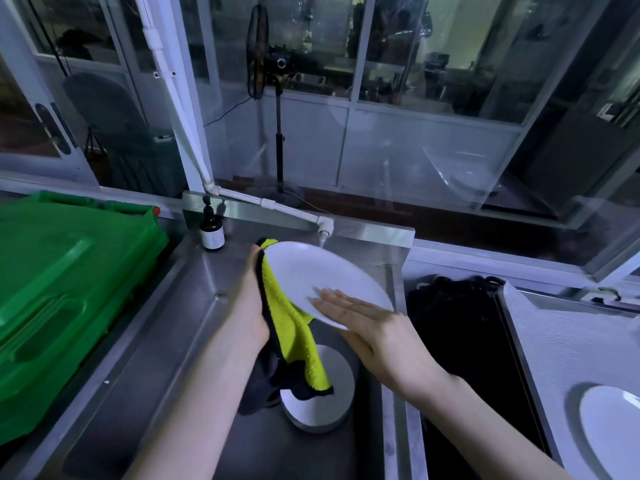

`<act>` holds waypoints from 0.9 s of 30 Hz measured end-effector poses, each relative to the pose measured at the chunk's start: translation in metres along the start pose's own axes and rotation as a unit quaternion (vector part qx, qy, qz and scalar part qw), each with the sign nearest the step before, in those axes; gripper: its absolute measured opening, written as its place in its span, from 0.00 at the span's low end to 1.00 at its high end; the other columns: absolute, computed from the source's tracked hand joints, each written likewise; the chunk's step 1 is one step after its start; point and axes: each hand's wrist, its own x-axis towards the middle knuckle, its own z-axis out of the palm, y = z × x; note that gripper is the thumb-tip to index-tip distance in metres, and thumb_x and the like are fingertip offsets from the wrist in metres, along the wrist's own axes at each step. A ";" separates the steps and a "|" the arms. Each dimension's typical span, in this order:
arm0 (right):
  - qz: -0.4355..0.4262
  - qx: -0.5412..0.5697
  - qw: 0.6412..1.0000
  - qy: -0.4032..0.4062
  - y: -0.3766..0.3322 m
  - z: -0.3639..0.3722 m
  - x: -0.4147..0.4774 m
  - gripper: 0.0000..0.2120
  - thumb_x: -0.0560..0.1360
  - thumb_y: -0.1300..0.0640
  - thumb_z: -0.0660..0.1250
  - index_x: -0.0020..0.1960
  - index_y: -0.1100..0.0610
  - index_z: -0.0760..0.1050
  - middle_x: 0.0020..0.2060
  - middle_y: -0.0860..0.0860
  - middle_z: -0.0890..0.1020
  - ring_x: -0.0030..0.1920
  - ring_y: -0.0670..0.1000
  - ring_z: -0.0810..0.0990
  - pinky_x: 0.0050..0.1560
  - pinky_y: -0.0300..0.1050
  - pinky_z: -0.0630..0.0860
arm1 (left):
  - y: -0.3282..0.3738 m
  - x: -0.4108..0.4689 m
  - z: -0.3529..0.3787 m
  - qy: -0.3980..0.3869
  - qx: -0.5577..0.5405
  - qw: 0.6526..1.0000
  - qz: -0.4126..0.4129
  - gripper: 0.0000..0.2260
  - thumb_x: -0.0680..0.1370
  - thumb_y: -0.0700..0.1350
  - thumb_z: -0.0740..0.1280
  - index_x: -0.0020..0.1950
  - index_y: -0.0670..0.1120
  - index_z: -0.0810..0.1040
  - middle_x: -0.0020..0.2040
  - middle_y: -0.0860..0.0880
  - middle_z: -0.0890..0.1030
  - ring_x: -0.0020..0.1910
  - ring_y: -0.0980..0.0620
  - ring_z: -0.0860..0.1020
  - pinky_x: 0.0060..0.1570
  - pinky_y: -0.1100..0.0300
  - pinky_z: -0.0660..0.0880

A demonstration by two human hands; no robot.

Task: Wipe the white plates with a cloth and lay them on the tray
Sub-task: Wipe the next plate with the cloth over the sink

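Observation:
A white plate (311, 271) is held tilted above the steel sink. My left hand (251, 306) backs a yellow-and-black cloth (287, 327) against the plate's underside and left rim; its fingers are hidden behind cloth and plate. My right hand (367, 320) lies flat on the plate's near right edge, fingers straight on the top face. The cloth's loose end hangs down over a stack of white plates (322, 407) in the sink. Another white plate (609, 427) lies on the grey tray (561, 341) at the right.
The steel sink (166, 341) has a white tap (325, 228) at the back and a brown pump bottle (212, 230) on its ledge. A green plastic crate (62, 289) fills the left. A dark basin (464, 341) lies between sink and tray.

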 end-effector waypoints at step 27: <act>0.324 0.617 0.706 0.123 0.006 -0.022 0.012 0.17 0.75 0.47 0.70 0.54 0.60 0.84 0.49 0.63 0.85 0.48 0.56 0.86 0.44 0.44 0.81 | -0.053 -0.006 0.027 -0.153 0.607 0.548 0.555 0.25 0.81 0.48 0.53 0.80 0.51 0.58 0.81 0.55 0.54 0.80 0.50 0.50 0.74 0.38 0.53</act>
